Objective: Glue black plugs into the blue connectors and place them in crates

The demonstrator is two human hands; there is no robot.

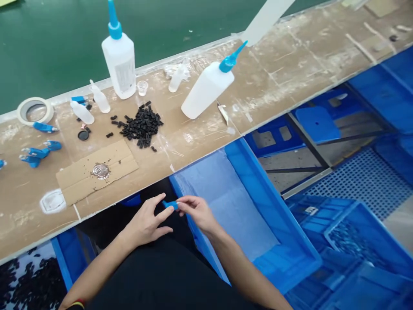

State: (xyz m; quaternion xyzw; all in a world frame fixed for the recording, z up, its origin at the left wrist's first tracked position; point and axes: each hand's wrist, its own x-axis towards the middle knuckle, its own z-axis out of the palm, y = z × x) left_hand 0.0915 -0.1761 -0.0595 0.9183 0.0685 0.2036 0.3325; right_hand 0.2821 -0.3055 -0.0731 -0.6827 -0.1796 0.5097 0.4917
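The small blue part (171, 205) is held above the person's dark-clothed lap, just off the near edge of the workbench (200, 142). Its right end is pinched between the thumb and fingers of the right hand (199, 214), which is narrowed around it. The left hand (146, 221) is spread wide, its thumb apart from its fingers; the part is touched by one extended fingertip. Whether anything else is enclosed by the right fingertips cannot be told.

On the bench, a piece of cardboard (72, 183) is seen nearest the left hand, with a shiny round patch (101, 170) on it. Beyond it, small black pieces (142, 125) are heaped; a few are scattered beside the heap. Behind the heap, an upright white bottle (121, 64) is topped by a blue nozzle; a tilted white bottle (208, 90) is placed to its right. Several blue parts (37, 154) and a roll of tape (23, 114) are located at the far left. Below the bench edge, a blue bin (274, 224) is positioned beside the right forearm.
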